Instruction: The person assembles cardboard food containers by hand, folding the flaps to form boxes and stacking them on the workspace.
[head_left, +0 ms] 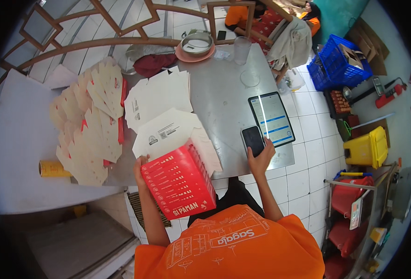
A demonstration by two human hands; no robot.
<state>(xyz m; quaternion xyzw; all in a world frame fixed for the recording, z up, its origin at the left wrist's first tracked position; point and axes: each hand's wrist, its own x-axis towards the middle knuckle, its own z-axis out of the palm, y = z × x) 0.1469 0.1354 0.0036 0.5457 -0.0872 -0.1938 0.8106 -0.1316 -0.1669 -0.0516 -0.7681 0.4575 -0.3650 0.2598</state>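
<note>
My left hand (141, 168) grips the left edge of a half-folded red and white cardboard box (180, 179), held tilted over the near edge of the steel table (224, 93). My right hand (261, 158) rests on the table edge with its fingers on a black phone (253, 140). A tablet (271, 118) with a lit screen lies just beyond the phone. Flat white box blanks (161, 95) lie in a pile behind the box. A fanned heap of flat blanks (91, 125) covers the table's left part.
A clear glass (241, 49), a metal bowl on a pink plate (196, 45) and a dark red cloth (154, 63) sit at the far end. A yellow tape roll (52, 169) lies left. Blue crate (338, 63), yellow bin (367, 148), red buckets at right. People in orange sit beyond.
</note>
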